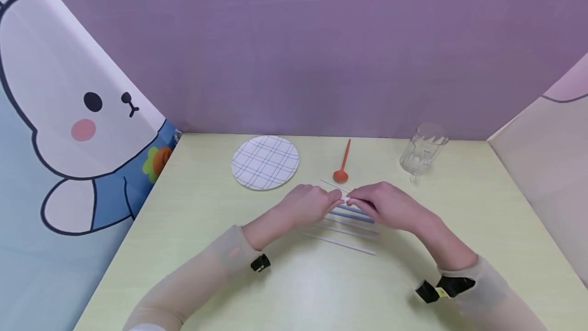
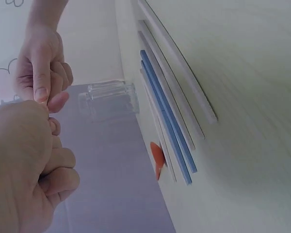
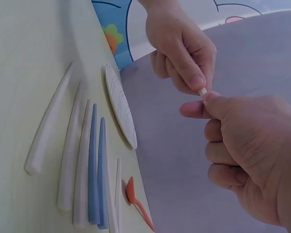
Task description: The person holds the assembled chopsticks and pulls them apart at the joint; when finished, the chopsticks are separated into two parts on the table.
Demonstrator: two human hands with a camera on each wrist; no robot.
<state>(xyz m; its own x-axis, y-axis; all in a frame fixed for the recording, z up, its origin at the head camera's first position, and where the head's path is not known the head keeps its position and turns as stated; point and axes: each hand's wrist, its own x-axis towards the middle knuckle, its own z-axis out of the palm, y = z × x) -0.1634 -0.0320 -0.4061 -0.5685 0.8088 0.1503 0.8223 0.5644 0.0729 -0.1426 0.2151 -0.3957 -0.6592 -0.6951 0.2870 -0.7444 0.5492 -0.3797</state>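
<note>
Above the table, my left hand (image 1: 313,203) and right hand (image 1: 391,206) meet tip to tip. Between thumb and fingers, each pinches a small white piece (image 3: 202,91); only a short bit shows and the fingers hide the rest, so I cannot tell its kind. Below the hands, chopsticks lie side by side on the table: a pair of blue chopsticks (image 2: 167,116) in the middle, with several white chopsticks (image 3: 48,121) to either side. Just beyond the hands is an orange spoon (image 1: 341,175), its handle pointing away.
A round white plate (image 1: 265,162) with a blue grid pattern sits at the back left of the pale table (image 1: 312,295). At the back right stands a clear glass mug (image 1: 422,149). A purple cloth backdrop (image 1: 321,50) rises behind the table's far edge.
</note>
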